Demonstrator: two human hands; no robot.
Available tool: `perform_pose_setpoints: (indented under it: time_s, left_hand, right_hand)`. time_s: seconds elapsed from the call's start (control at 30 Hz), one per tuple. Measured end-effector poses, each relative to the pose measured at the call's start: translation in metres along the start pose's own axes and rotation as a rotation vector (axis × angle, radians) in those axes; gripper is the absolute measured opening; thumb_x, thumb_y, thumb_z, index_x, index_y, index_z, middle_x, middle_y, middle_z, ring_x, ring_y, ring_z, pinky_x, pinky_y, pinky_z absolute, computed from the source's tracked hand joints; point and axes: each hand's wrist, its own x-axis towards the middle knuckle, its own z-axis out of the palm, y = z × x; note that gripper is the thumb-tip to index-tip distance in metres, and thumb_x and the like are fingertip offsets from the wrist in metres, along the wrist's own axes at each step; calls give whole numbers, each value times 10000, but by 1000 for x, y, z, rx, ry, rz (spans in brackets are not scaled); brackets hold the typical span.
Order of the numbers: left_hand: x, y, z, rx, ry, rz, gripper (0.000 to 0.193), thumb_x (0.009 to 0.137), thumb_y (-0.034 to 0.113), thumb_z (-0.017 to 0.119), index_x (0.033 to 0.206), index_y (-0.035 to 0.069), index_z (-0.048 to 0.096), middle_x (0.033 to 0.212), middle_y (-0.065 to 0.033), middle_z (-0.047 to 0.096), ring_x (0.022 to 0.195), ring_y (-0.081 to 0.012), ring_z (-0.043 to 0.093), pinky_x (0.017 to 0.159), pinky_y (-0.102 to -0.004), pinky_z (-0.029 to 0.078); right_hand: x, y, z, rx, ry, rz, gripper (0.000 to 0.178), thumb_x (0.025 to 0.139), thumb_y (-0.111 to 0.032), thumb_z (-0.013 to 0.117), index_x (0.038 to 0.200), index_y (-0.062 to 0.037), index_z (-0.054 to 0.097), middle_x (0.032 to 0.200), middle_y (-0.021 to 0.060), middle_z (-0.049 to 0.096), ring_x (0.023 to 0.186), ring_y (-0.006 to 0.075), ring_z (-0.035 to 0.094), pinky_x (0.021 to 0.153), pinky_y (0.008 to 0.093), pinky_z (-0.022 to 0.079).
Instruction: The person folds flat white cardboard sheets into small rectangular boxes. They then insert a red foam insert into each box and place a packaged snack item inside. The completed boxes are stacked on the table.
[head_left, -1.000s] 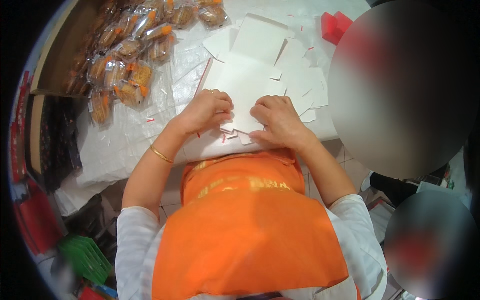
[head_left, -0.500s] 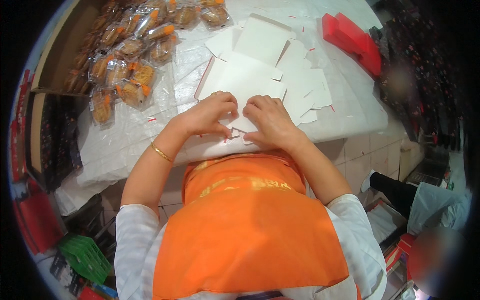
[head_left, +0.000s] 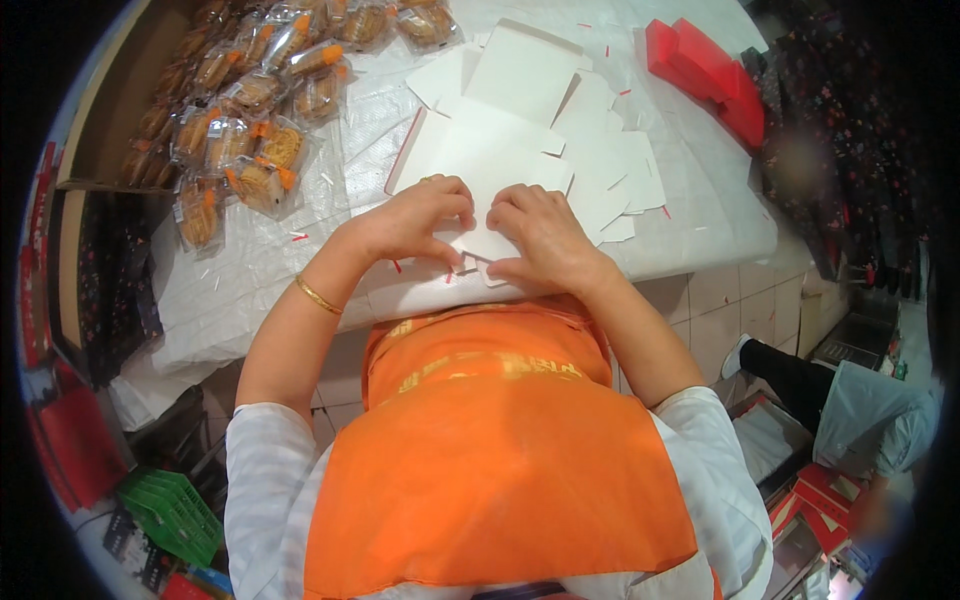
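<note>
A white flat cardboard box blank (head_left: 490, 150) lies on the table before me, its near end between my two hands. My left hand (head_left: 420, 220) has its fingers curled on the near left part of the card, thumb toward the near edge. Opposite it, my right hand (head_left: 548, 240) curls the same way on the near right part, with its thumb low at the small near tabs. Between the hands a narrow strip of card shows. My fingertips are partly hidden against the card. More white blanks (head_left: 625, 180) lie loosely overlapped under and right of it.
Many wrapped mooncake-like pastries (head_left: 255, 140) lie piled at the far left beside a brown cardboard box (head_left: 110, 110). Red folded boxes (head_left: 700, 65) rest at the far right of the white-sheeted table (head_left: 270, 310). A green crate (head_left: 170, 515) stands low left; another person (head_left: 860, 420) is at right.
My hands stay on the card with almost the same grip, the left shifted very slightly. At lower right the other person has moved, and more of a red box shows there.
</note>
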Motion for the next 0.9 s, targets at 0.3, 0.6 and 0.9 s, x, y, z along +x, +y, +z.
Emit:
perform_pose_setpoints:
  time_s: [0.3, 0.6, 0.9]
  left_hand:
    - [4, -5, 7, -3, 88, 45, 194, 800, 132, 756, 878, 39, 605, 962, -66, 624, 958, -265, 573, 865, -385, 459]
    - [12, 65, -10, 112, 498, -23, 163, 821, 64, 722, 892, 23, 581, 916, -101, 618, 813, -260, 605, 710, -353, 485]
    - [-1, 51, -16, 401, 854, -270, 1011, 663, 139, 853, 1524, 120, 324, 1544, -226, 259, 1402, -415, 312, 1127, -459, 321]
  right_hand:
    - [-4, 10, 6, 19, 89, -85, 303, 731, -279, 812, 924, -111, 648, 1069, 62, 602, 1031, 281, 567, 890, 418, 429]
    - [12, -8, -21, -156, 375, -106, 163, 798, -128, 720, 949, -110, 661, 929, 16, 664, 867, 233, 626, 797, 367, 476]
    - [13, 15, -31, 287, 475, 184, 86, 893, -99, 663, 925, -21, 675, 829, 90, 690, 705, 258, 647, 642, 339, 514]
